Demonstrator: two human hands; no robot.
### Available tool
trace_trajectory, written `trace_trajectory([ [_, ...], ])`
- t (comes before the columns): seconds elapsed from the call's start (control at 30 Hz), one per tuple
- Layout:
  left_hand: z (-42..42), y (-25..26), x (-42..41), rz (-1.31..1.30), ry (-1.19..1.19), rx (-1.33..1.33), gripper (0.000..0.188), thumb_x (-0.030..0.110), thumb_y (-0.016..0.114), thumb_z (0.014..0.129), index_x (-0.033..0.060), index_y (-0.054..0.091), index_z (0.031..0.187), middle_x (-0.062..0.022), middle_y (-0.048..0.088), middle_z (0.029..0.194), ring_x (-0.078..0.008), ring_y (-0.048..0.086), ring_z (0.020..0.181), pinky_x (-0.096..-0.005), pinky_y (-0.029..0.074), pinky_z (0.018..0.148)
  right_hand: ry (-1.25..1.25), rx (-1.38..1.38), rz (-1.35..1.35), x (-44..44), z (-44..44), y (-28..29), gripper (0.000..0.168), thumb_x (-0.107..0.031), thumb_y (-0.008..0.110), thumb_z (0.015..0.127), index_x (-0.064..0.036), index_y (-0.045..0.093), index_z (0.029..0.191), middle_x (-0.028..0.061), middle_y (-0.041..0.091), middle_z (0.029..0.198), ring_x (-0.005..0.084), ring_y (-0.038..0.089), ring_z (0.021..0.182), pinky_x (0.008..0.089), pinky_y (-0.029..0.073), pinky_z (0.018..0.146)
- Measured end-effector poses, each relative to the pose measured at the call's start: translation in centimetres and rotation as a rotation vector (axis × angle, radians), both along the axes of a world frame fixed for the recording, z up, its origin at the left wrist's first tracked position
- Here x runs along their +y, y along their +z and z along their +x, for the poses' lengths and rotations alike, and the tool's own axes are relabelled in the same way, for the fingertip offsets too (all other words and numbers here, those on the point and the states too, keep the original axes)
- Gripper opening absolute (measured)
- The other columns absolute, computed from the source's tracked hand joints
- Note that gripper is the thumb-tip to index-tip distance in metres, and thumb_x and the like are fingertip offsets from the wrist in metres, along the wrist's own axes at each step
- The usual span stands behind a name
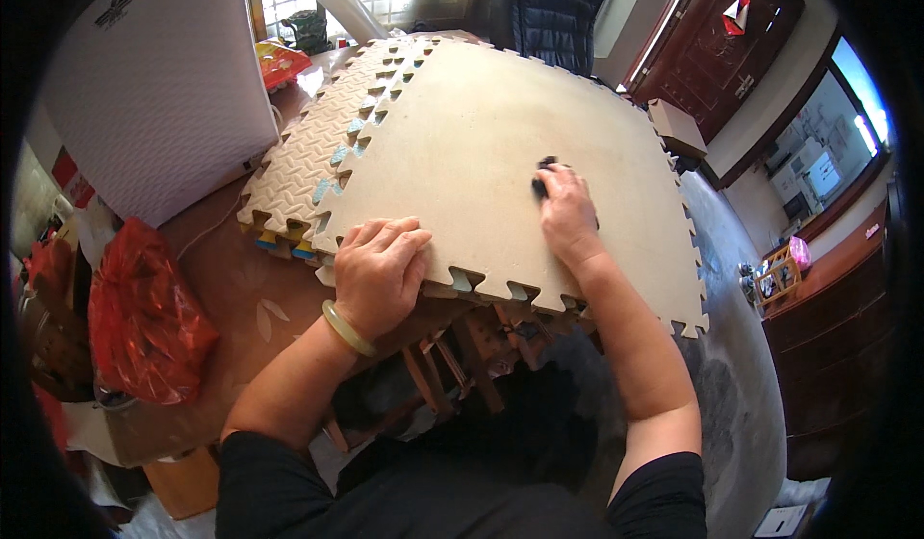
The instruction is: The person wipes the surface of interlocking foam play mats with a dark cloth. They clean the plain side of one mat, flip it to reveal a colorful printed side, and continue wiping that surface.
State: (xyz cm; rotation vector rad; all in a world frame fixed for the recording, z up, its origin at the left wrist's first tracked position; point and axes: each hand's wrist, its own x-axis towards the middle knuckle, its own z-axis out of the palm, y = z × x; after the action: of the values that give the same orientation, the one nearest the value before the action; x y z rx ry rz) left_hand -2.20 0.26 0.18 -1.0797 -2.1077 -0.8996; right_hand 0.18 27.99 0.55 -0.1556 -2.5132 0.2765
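A stack of beige interlocking foam mats lies on a table, the smooth top foam mat (pixel 469 149) overlapping a mat with a ridged pattern (pixel 317 127) at the left. My left hand (pixel 381 268) rests on the top mat's near left edge, fingers bent over the surface, with a pale bangle at the wrist. Farther right, my right hand (pixel 568 210) is closed around a small black object (pixel 541 178), held against the mat's smooth face. The hand covers most of that object, so its kind cannot be told. Toothed edges run around the mats.
A large white quilted panel (pixel 166 91) stands at the left. A red plastic bag (pixel 148 315) sits on the wooden table (pixel 267 330) at the near left. Beyond the mats are a black chair (pixel 556 16) and a red packet (pixel 280 64). A cardboard box (pixel 675 127) is at the right.
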Motion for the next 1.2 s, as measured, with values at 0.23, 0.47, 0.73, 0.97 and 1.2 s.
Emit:
trace_trajectory([
  [0.23, -0.5, -0.2, -0.1, 0.045, 0.008, -0.019, 0.014, 0.005, 0.061, 0.084, 0.0058, 0.069, 0.095, -0.0103, 0.071, 0.099, -0.0298, 0.066, 0.09, -0.0376, 0.05, 0.08, 0.54, -0.092, -0.203, -8.7, 4.6, 1.4, 0.032, 0.007, 0.053, 0.078, -0.002, 0.067, 0.105, 0.0189, 0.062, 0.122, 0.0352, 0.056, 0.116, 0.0405, 0.046, 0.101],
  [0.47, -0.8, -0.4, -0.5, 0.042, -0.018, -0.052, 0.016, 0.005, 0.061, 0.082, 0.0087, 0.069, 0.096, -0.0074, 0.071, 0.101, -0.0271, 0.065, 0.094, -0.0372, 0.049, 0.082, 0.737, -0.114, -0.447, -8.0, 5.3, 5.1, 0.039, 0.017, 0.05, 0.078, -0.001, 0.066, 0.109, 0.0179, 0.06, 0.126, 0.0309, 0.06, 0.115, 0.0371, 0.046, 0.102],
  [0.73, -1.8, 1.0, -1.6, 0.056, 0.23, 0.057, 0.022, 0.004, 0.061, 0.084, 0.0054, 0.069, 0.104, -0.012, 0.07, 0.108, -0.0299, 0.063, 0.105, -0.0386, 0.046, 0.09, -0.1, -0.05, -0.124, 4.9, 0.3, 0.5, 0.036, 0.001, 0.046, 0.085, -0.002, 0.064, 0.116, 0.017, 0.061, 0.122, 0.0344, 0.057, 0.114, 0.0385, 0.044, 0.102],
  [0.97, -4.0, -1.8, -2.5, 0.043, 0.305, -0.057, 0.024, 0.006, 0.058, 0.081, 0.0051, 0.07, 0.103, -0.0137, 0.069, 0.109, -0.0303, 0.062, 0.107, -0.0402, 0.045, 0.095, 0.291, -0.041, -0.094, -5.0, 0.5, 0.3, 0.031, 0.003, 0.046, 0.084, 0.001, 0.067, 0.107, 0.0215, 0.062, 0.121, 0.0353, 0.054, 0.12, 0.0419, 0.04, 0.107],
  [1.2, -3.8, -1.6, -2.3, 0.071, 0.275, -0.06, 0.021, 0.004, 0.059, 0.082, 0.0048, 0.069, 0.1, -0.0128, 0.07, 0.104, -0.0293, 0.063, 0.101, -0.0394, 0.047, 0.09, 0.728, -0.073, -0.153, -13.6, 4.0, 1.4, 0.03, 0.004, 0.053, 0.076, -0.001, 0.065, 0.103, 0.0195, 0.062, 0.118, 0.0374, 0.057, 0.111, 0.0427, 0.047, 0.097],
])
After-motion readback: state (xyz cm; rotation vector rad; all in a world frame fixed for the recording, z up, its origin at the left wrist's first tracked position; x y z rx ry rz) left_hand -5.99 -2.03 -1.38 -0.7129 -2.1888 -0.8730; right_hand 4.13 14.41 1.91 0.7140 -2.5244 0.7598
